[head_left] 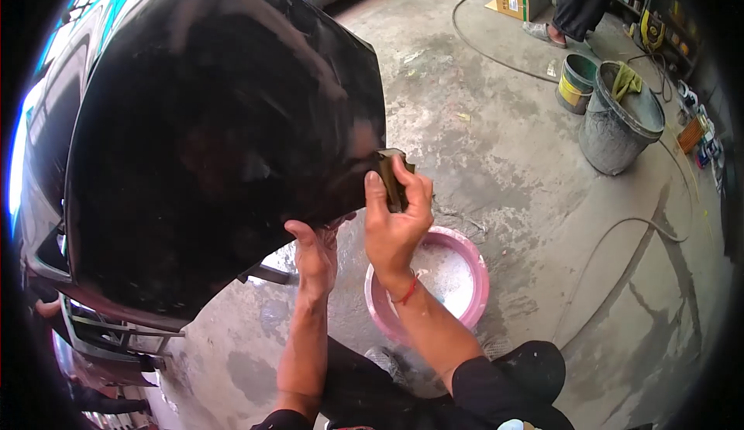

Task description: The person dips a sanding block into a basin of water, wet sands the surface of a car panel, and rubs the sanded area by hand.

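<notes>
A large glossy black car panel (pixel 209 143), shaped like a hood, fills the left and middle of the head view. My right hand (pixel 399 225) pinches a folded piece of dark brown sandpaper (pixel 394 182) between thumb and fingers, at the panel's right edge. Along the lower edge, my left hand (pixel 312 259) holds the panel, its thumb raised in front and the fingers partly hidden at the rim. Below my right hand, a pink basin (pixel 479 275) with whitish, foamy water stands on the floor, partly covered by my forearm.
A grey bucket (pixel 612 139) with a yellow-green cloth (pixel 626 81) stands right, beside a smaller green-and-yellow pail (pixel 575 93). A hose (pixel 589 267) crosses the concrete floor (pixel 511 166). Farther back are a carton of bottles (pixel 521 2) and another person's legs (pixel 581 8).
</notes>
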Demonstrator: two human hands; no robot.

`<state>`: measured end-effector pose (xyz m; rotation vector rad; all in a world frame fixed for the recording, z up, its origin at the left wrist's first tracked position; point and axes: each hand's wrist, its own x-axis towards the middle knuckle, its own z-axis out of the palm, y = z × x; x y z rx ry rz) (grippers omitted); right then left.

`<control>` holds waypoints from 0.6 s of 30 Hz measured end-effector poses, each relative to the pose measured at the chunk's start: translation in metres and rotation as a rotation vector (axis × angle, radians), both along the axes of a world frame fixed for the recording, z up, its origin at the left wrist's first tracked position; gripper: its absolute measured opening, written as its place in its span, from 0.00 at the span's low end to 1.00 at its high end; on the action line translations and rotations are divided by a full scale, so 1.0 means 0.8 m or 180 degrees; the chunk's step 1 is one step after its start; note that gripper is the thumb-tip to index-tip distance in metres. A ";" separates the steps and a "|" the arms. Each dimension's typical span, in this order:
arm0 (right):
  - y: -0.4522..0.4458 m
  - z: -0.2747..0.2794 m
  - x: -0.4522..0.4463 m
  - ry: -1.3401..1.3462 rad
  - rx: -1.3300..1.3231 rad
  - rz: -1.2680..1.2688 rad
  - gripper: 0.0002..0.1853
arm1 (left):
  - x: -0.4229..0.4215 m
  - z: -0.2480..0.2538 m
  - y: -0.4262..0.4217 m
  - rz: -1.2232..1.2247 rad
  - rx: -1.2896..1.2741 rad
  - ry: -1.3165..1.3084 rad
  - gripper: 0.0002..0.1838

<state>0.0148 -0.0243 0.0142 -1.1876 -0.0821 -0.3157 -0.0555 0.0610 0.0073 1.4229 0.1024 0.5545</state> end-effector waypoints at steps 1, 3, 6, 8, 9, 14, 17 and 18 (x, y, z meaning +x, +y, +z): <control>0.003 0.002 -0.005 -0.0023 -0.0108 -0.0104 0.20 | 0.002 0.000 0.000 0.0051 0.0078 -0.0053 0.52; 0.003 0.017 -0.042 -0.0591 -0.0232 -0.0060 0.19 | -0.013 -0.008 0.010 0.0172 0.0315 0.0198 0.51; 0.003 0.004 -0.029 -0.1081 -0.0581 -0.0270 0.17 | -0.011 0.002 0.002 0.0117 0.0252 0.0323 0.52; 0.000 0.003 0.002 -0.0100 0.0249 -0.0151 0.16 | -0.001 0.002 -0.002 0.0044 0.0125 -0.0043 0.53; -0.002 0.007 -0.003 -0.0234 -0.0221 -0.0266 0.15 | -0.002 0.002 0.001 -0.0100 0.0145 -0.0109 0.51; 0.001 0.006 -0.025 -0.1183 -0.0496 -0.0158 0.16 | -0.011 -0.003 0.010 0.0032 0.0126 0.0238 0.51; -0.003 0.004 -0.001 0.0027 -0.0047 0.0024 0.19 | -0.003 -0.003 0.006 -0.0115 0.0044 -0.0130 0.51; 0.000 0.009 -0.017 0.0029 -0.0037 0.0007 0.19 | -0.006 -0.003 0.011 -0.0132 0.0055 -0.0127 0.51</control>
